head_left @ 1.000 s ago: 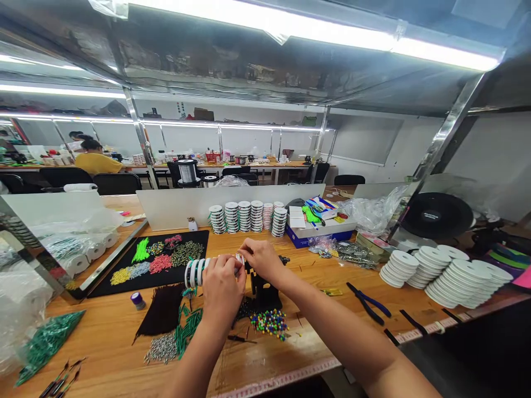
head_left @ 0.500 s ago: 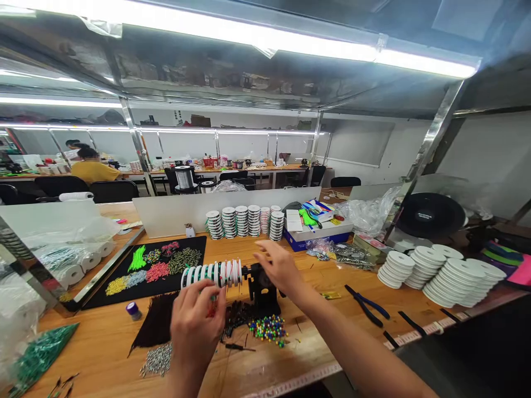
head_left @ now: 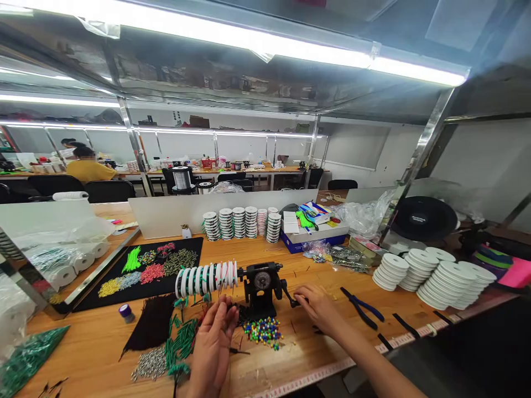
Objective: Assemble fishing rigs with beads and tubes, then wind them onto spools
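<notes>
A small black hand-crank winder (head_left: 261, 283) with a round dial stands on the wooden workbench (head_left: 307, 354). Its spindle carries a row of white spools (head_left: 205, 278) wound with dark thread. My right hand (head_left: 317, 308) is at the winder's crank handle (head_left: 292, 297), its fingers closed around the handle's end. My left hand (head_left: 213, 348) is in front of the spools, fingers up and holding nothing I can see. It is nearest to green tube beads (head_left: 180, 342) and a heap of coloured pin-head beads (head_left: 263, 333).
A black mat of sorted beads (head_left: 141, 271) lies left of the winder. Blue-handled pliers (head_left: 360, 308) and stacks of white spools (head_left: 440, 282) are on the right. A frosted divider (head_left: 219, 207) runs behind, and a seated person in a yellow shirt (head_left: 89, 168) is beyond it.
My right hand has moved down and right, from above the spools to the crank handle. My left hand has dropped toward me, away from the spools. The view has shifted slightly.
</notes>
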`<act>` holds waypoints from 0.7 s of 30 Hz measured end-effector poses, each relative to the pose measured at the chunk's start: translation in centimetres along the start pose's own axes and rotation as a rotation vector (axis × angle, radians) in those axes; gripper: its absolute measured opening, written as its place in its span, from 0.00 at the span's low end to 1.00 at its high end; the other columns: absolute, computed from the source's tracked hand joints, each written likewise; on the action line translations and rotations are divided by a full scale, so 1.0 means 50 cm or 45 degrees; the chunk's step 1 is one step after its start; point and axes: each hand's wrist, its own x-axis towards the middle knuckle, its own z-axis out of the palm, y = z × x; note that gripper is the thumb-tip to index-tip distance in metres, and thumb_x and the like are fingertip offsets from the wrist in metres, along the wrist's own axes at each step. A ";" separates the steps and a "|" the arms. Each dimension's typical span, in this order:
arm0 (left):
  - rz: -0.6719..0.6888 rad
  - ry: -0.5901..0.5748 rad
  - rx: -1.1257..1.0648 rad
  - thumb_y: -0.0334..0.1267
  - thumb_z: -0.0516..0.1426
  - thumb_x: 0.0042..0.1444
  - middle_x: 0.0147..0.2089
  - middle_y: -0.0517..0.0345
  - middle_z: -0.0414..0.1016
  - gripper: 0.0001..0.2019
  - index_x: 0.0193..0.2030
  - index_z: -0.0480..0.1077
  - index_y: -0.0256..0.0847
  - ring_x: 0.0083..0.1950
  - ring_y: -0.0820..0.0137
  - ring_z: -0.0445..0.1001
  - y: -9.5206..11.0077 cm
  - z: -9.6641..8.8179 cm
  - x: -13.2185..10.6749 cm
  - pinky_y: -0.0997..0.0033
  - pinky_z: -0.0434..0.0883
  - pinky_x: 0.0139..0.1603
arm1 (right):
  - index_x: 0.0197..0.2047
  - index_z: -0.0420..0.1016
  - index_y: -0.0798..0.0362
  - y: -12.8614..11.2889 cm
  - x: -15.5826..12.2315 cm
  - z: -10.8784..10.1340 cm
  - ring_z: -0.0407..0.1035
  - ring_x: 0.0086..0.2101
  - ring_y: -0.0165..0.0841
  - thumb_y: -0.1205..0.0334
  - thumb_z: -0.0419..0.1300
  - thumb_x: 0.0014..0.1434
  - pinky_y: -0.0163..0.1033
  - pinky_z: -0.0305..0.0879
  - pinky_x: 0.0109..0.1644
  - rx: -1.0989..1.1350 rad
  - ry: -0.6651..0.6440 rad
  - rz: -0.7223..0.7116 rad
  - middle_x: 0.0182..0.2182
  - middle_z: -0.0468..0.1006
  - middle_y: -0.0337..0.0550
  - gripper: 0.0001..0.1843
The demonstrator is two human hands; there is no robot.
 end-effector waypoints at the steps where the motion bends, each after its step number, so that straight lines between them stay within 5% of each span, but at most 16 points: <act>1: 0.015 0.012 -0.033 0.23 0.56 0.59 0.39 0.57 0.85 0.12 0.37 0.79 0.40 0.33 0.73 0.82 -0.003 0.000 -0.004 0.75 0.80 0.38 | 0.38 0.76 0.51 -0.001 -0.001 -0.002 0.74 0.39 0.39 0.62 0.49 0.71 0.42 0.63 0.44 -0.007 -0.044 -0.006 0.37 0.80 0.43 0.15; 9: -0.013 -0.018 -0.228 0.26 0.51 0.64 0.45 0.55 0.85 0.18 0.53 0.76 0.48 0.34 0.71 0.83 -0.032 -0.022 -0.016 0.75 0.81 0.35 | 0.43 0.76 0.51 -0.003 -0.008 -0.017 0.74 0.41 0.39 0.62 0.54 0.69 0.43 0.61 0.48 -0.007 -0.219 -0.006 0.39 0.81 0.43 0.09; 14: -0.049 -0.066 -0.236 0.24 0.54 0.61 0.47 0.56 0.84 0.20 0.55 0.74 0.50 0.35 0.71 0.83 -0.034 -0.035 -0.016 0.74 0.80 0.36 | 0.47 0.75 0.51 0.000 -0.010 -0.022 0.73 0.44 0.41 0.64 0.59 0.65 0.44 0.61 0.51 -0.054 -0.298 0.006 0.43 0.80 0.45 0.08; 17: -0.086 -0.106 -0.305 0.24 0.59 0.58 0.37 0.59 0.83 0.16 0.49 0.75 0.46 0.31 0.73 0.81 -0.038 -0.044 -0.025 0.75 0.79 0.35 | 0.47 0.75 0.50 -0.003 -0.008 -0.024 0.73 0.44 0.40 0.64 0.59 0.65 0.43 0.61 0.51 -0.138 -0.330 -0.006 0.43 0.80 0.44 0.08; 21: -0.227 -0.422 -0.431 0.36 0.70 0.50 0.19 0.68 0.67 0.10 0.34 0.74 0.40 0.18 0.80 0.66 -0.055 -0.077 -0.052 0.83 0.66 0.20 | 0.44 0.75 0.50 -0.010 -0.001 -0.025 0.73 0.43 0.39 0.66 0.59 0.63 0.41 0.61 0.49 -0.346 -0.391 -0.007 0.42 0.80 0.43 0.07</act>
